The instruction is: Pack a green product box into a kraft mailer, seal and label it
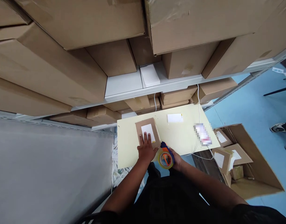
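Note:
A small brown cardboard box lies on the pale yellow tabletop. On its upper face is a white label. My left hand rests on the box, fingers spread over the label's lower part, holding nothing. Beside the box's near right corner, my right hand is wrapped round a tape dispenser with a blue and orange body. A roll of clear yellowish tape sits in it. The dispenser's head is close to the box corner; whether they touch I cannot tell.
A white slip and a blurred phone-like device with a cable lie on the table. Shelves of large cartons stand behind. At right, an open carton holds several labelled boxes. Another person's foot shows far right.

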